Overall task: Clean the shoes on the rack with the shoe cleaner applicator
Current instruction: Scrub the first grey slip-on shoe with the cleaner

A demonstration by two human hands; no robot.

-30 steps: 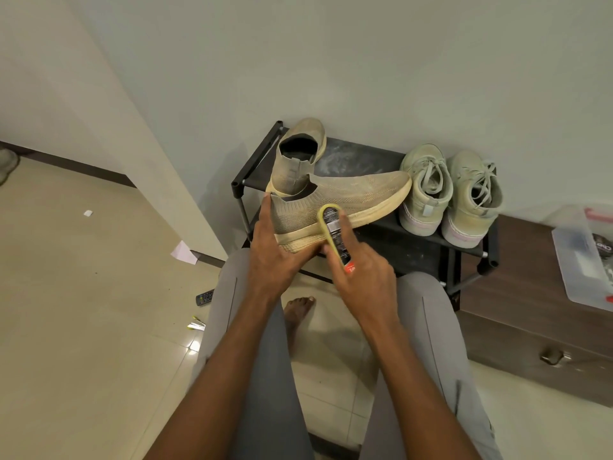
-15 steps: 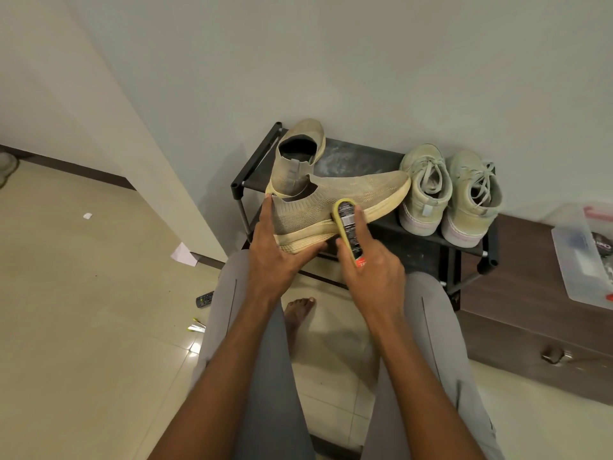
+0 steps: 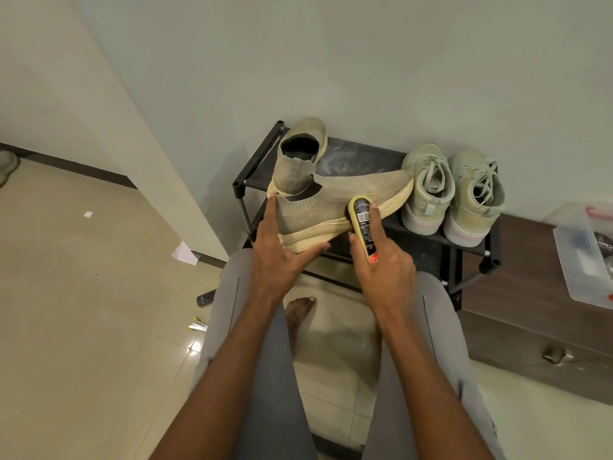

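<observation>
Seated before a low black rack [image 3: 371, 154] against the wall, a person works on a tan knit shoe [image 3: 345, 202] held out over the rack's front edge, its mate [image 3: 300, 154] and a pair of laced sneakers [image 3: 454, 194] waiting on the shelf. Left hand [image 3: 282, 247] cups the heel and sole, fingers curled under, thumb up the back. Right hand [image 3: 381, 260] wraps the cleaner applicator [image 3: 363, 224], its yellow-edged head pressed to the shoe's side just above the sole. Best practice, by the look of it: brace the heel firmly, keep the head flat, and sweep in short overlapping strokes toward the toe.
</observation>
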